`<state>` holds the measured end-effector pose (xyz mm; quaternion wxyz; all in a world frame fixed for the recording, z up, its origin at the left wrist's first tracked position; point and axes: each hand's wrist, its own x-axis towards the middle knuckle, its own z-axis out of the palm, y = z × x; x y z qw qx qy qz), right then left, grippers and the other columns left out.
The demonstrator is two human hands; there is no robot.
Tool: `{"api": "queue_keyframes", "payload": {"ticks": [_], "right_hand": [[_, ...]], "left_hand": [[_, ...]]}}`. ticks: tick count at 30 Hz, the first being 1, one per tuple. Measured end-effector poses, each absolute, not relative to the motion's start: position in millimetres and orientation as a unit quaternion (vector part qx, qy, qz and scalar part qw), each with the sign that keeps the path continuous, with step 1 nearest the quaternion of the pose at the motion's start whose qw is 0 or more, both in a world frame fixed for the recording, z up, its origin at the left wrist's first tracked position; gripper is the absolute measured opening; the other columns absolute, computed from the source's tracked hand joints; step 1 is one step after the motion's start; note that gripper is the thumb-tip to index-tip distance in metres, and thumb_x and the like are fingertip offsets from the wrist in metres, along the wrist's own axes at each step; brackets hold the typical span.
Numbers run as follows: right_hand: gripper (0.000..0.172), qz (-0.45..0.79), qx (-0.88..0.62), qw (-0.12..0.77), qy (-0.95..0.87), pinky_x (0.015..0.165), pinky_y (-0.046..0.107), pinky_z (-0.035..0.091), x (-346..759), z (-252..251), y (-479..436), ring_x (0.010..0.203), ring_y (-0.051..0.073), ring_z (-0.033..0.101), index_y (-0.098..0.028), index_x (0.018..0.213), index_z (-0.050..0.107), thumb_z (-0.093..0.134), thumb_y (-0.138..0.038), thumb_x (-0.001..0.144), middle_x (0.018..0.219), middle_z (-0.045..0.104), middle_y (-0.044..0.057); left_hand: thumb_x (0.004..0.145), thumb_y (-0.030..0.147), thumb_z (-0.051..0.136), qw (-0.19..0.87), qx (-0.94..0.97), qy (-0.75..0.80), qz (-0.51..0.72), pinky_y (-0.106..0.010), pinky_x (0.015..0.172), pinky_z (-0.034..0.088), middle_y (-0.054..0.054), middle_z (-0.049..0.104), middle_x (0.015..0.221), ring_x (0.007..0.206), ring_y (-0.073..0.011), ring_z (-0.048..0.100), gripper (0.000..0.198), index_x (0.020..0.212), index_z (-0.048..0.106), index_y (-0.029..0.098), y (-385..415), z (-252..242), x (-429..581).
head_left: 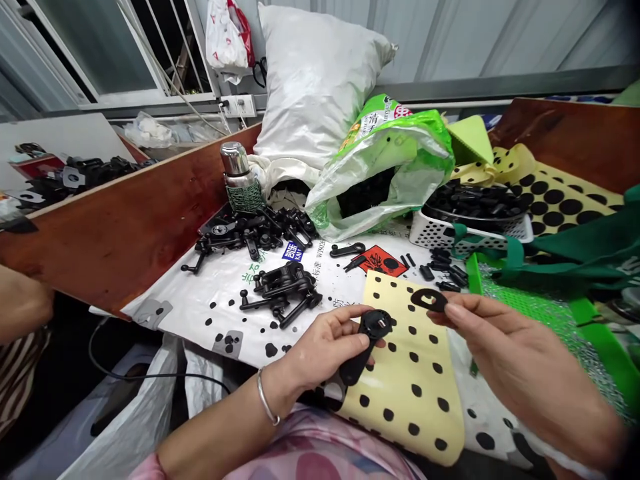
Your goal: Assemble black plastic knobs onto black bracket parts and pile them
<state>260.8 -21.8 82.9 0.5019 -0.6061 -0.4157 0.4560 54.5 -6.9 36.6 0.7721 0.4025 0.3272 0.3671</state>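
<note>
The left hand (325, 343) grasped a black plastic handle (357, 365) with a round head over a yellow paper sheet (403, 407) with black dots, while the right hand (525, 357) pinched a thin black oval ring (441, 304), near the handle but apart.

Dark green cloth (580, 237) partly beyond the right edge, another person's limb (23, 297) beyond the left.

At the back, a big white sack (320, 73) by the wall (465, 40). Left of it, a plug box (239, 107), with a red and white bag (227, 37) above. Below, a shiny flask (235, 160) beside a brown board (100, 227). Up high on the left, a window (107, 47).
</note>
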Motion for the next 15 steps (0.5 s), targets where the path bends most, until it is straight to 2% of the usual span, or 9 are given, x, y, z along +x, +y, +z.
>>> {"api": "queue_keyframes", "payload": {"ticks": [2, 5, 7, 10, 13, 15], "right_hand": [[0.039, 0.542, -0.585, 0.459, -0.391, 0.068, 0.027, 0.053, 261, 93, -23, 0.083, 0.023, 0.062, -0.023, 0.077, 0.068, 0.08, -0.053, 0.055, 0.086, 0.068, 0.006], [0.038, 0.599, -0.572, 0.378, -0.415, 0.075, 0.029, 0.053, 256, 102, -24, 0.093, 0.027, 0.061, -0.021, 0.077, 0.07, 0.08, -0.051, 0.055, 0.092, 0.069, 0.009], [0.035, 0.614, -0.56, 0.336, -0.444, 0.077, 0.03, 0.051, 253, 104, -23, 0.097, 0.028, 0.06, -0.022, 0.079, 0.071, 0.078, -0.05, 0.061, 0.094, 0.07, 0.009], [0.031, 0.631, -0.549, 0.289, -0.466, 0.072, 0.03, 0.051, 250, 101, -19, 0.096, 0.028, 0.06, -0.022, 0.08, 0.071, 0.074, -0.05, 0.066, 0.085, 0.069, 0.007], [0.033, 0.622, -0.558, 0.274, -0.476, 0.069, 0.031, 0.05, 250, 100, -15, 0.095, 0.03, 0.059, -0.021, 0.08, 0.071, 0.075, -0.05, 0.065, 0.078, 0.067, 0.007], [0.033, 0.612, -0.559, 0.27, -0.49, 0.07, 0.031, 0.049, 249, 99, -13, 0.095, 0.029, 0.059, -0.021, 0.078, 0.072, 0.076, -0.05, 0.063, 0.082, 0.067, 0.008]], "left_hand": [[0.063, 0.038, 0.079, 0.773, 0.4, 0.327, 0.369, -0.028, 0.069, 0.047, -0.01, 0.067, 0.091, 0.067, -0.0125, 0.059, 0.07, 0.122, 0.051, 0.012, -7, 36, 55], [0.063, 0.036, 0.079, 0.769, 0.41, 0.321, 0.371, -0.028, 0.07, 0.046, -0.009, 0.065, 0.091, 0.072, -0.0144, 0.06, 0.071, 0.123, 0.051, 0.011, -7, 36, 55], [0.063, 0.035, 0.079, 0.763, 0.425, 0.317, 0.369, -0.027, 0.072, 0.046, -0.009, 0.064, 0.091, 0.075, -0.0146, 0.059, 0.071, 0.123, 0.05, 0.01, -7, 36, 54], [0.065, 0.031, 0.077, 0.758, 0.449, 0.313, 0.354, -0.026, 0.075, 0.045, -0.01, 0.063, 0.095, 0.079, -0.014, 0.058, 0.07, 0.125, 0.048, 0.009, -8, 37, 51], [0.066, 0.028, 0.075, 0.752, 0.471, 0.316, 0.337, -0.028, 0.08, 0.044, -0.013, 0.061, 0.104, 0.086, -0.0157, 0.057, 0.071, 0.128, 0.045, 0.008, -9, 39, 48], [0.068, 0.026, 0.073, 0.745, 0.484, 0.319, 0.33, -0.029, 0.082, 0.043, -0.014, 0.06, 0.107, 0.088, -0.0162, 0.056, 0.071, 0.129, 0.044, 0.006, -10, 40, 47]]}}
